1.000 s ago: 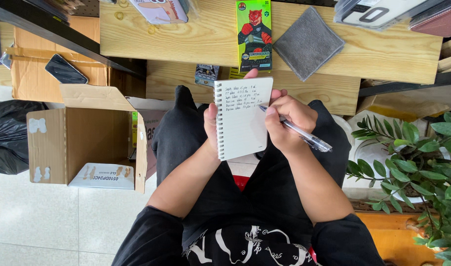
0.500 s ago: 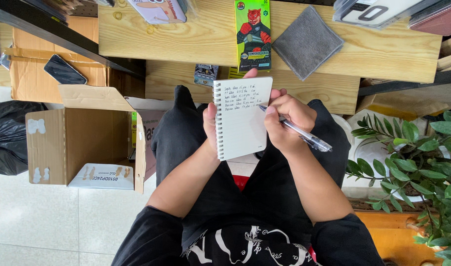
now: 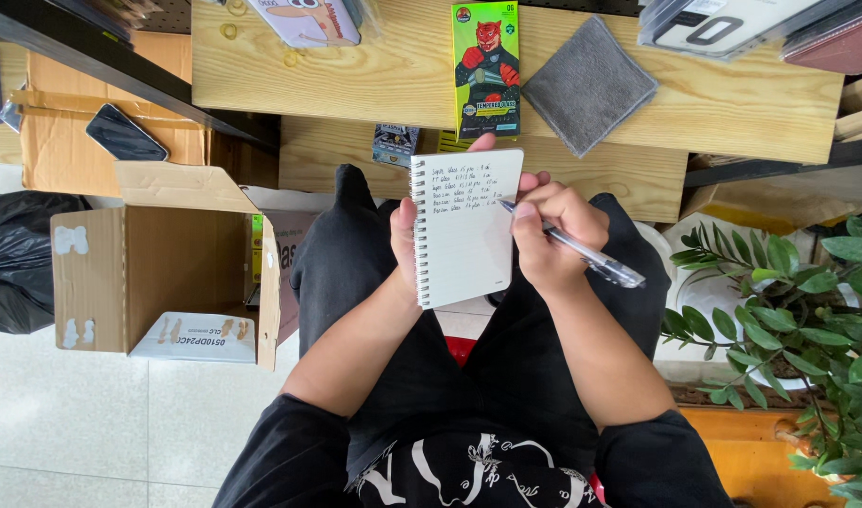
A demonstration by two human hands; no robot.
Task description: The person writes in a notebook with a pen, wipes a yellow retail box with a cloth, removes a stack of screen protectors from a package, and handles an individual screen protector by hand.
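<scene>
Your left hand (image 3: 407, 246) is closed around the small white spiral-bound notepad (image 3: 466, 226), holding it upright above your lap with the wire spine on the left and a fingertip showing over its top edge. Your right hand (image 3: 548, 235) is clamped on a clear-barrelled ballpoint pen (image 3: 581, 254), its tip touching the page's right edge beside several handwritten lines. Beyond the pad, the light wooden table (image 3: 374, 80) carries a green printed packet (image 3: 486, 68) and a grey folded cloth (image 3: 589, 85). An open brown cardboard box (image 3: 167, 273) stands on the tiled floor to your left, a leafy green plant (image 3: 807, 320) to your right.
</scene>
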